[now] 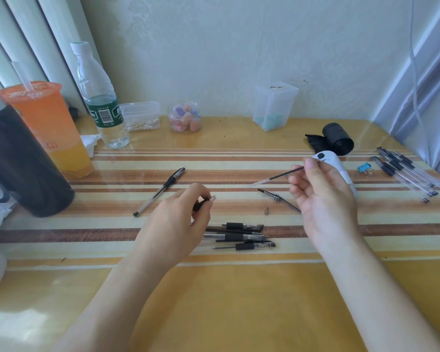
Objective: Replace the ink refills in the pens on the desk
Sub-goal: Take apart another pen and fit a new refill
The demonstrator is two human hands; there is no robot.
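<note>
While the right hand (323, 196) pinches a thin, half-black refill (277, 177), the left hand (178, 222) clamps a black-gripped barrel (204, 201) at 9 o'clock.

Orange drink cup (46, 123), water bottle (99, 97), blue binder clip (365, 168).

Single head view — looks forward-down, close over striped desk (239, 301), wall behind.

Striped desk (239, 288) bears perhaps 4 pens (239, 236), bottle (101, 97), cup (48, 128).
</note>
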